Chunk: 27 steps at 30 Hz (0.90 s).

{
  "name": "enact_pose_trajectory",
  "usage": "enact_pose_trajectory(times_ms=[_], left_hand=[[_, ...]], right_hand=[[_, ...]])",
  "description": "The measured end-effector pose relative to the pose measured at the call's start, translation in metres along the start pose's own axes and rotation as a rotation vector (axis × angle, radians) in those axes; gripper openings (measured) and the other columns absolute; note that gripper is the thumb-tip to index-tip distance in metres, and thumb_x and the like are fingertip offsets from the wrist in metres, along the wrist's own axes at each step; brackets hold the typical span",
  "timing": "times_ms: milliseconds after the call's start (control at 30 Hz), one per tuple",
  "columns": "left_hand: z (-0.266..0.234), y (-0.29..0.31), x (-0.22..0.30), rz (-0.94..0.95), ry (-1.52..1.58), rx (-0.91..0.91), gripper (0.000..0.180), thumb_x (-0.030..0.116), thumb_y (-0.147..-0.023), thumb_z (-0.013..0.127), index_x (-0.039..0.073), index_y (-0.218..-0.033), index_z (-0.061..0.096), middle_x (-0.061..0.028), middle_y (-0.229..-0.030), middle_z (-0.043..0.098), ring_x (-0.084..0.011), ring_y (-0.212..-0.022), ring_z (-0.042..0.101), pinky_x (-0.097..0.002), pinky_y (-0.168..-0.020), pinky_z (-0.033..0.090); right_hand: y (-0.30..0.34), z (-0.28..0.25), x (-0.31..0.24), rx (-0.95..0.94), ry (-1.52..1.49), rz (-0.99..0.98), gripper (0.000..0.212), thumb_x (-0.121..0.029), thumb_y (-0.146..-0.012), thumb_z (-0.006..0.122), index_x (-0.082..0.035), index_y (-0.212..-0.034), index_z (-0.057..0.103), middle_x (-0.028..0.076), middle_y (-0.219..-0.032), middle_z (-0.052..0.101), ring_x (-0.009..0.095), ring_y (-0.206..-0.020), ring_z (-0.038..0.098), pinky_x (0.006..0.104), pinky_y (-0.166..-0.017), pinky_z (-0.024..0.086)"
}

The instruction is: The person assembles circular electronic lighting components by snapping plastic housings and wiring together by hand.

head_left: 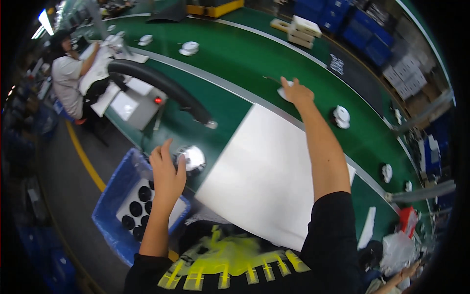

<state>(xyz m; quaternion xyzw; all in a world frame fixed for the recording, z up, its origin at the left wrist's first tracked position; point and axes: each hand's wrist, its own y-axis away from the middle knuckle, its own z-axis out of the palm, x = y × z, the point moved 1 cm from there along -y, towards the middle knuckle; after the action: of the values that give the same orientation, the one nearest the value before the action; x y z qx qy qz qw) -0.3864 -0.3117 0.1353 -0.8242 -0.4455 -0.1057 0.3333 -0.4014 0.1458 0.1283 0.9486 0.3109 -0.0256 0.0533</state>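
My right hand [297, 93] reaches out over the green conveyor belt. It is closed on a small white round part [284, 91], which the fingers partly cover; a thin wire sticks out beside it. My left hand [167, 171] is open near the front edge of the bench, fingers apart. Right beside its thumb lies a shiny, silvery round part [192, 159]; whether they touch I cannot tell. Between my arms a large white sheet [262, 166] covers the bench.
Several white parts [341, 117] sit along the belt [235, 59]. A black curved hose [161, 83] arches over a grey box [137, 105] with a red light. At lower left, a blue bin [110, 206] holds black round pieces. A seated co-worker [68, 73] is at far left.
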Motion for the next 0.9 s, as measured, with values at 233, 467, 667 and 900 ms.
enact_pose_trajectory(times_ms=[233,467,667,900], left_hand=[[0.013,-0.006,-0.069,-0.274,0.177,-0.435,0.053,0.030,-0.079,0.075,-0.002,-0.118,0.059,-0.0257,-0.099,0.068,-0.0427,-0.097,0.065,-0.0469,-0.086,0.051],[0.009,0.004,-0.096,-0.515,1.069,-0.375,0.019,0.007,-0.081,0.075,0.004,-0.087,0.057,-0.0086,-0.092,0.068,-0.0154,-0.086,0.065,-0.0292,-0.077,0.053],[0.049,-0.032,-0.023,-0.854,2.373,-0.685,0.059,0.033,-0.090,0.053,0.002,-0.139,0.043,-0.0171,-0.143,0.045,-0.0458,-0.132,0.040,-0.0669,-0.100,0.039],[0.082,-0.075,0.001,-0.944,2.507,-0.726,0.045,0.047,-0.096,0.043,0.014,-0.120,0.061,-0.0244,-0.136,0.048,-0.0503,-0.130,0.038,-0.0582,-0.097,0.040]], right_hand=[[-0.020,0.041,-0.032,0.018,0.183,-0.337,0.061,-0.055,-0.092,0.046,-0.004,-0.122,0.062,0.016,-0.137,0.055,0.035,-0.123,0.056,0.0425,-0.098,0.049],[0.034,0.033,0.000,-0.172,-1.108,-0.191,0.057,-0.046,-0.092,0.041,-0.018,-0.142,0.044,0.015,-0.094,0.065,0.023,-0.066,0.061,0.0335,-0.043,0.044],[0.145,0.007,0.018,-0.630,-2.284,-0.283,0.051,-0.050,-0.099,0.035,-0.021,-0.138,0.049,0.012,-0.093,0.064,0.015,-0.061,0.054,0.0207,-0.039,0.029],[0.220,0.020,-0.024,-0.378,-2.211,-0.135,0.044,-0.047,-0.098,0.040,-0.019,-0.129,0.054,0.006,-0.102,0.064,0.018,-0.082,0.063,0.0322,-0.062,0.052]])
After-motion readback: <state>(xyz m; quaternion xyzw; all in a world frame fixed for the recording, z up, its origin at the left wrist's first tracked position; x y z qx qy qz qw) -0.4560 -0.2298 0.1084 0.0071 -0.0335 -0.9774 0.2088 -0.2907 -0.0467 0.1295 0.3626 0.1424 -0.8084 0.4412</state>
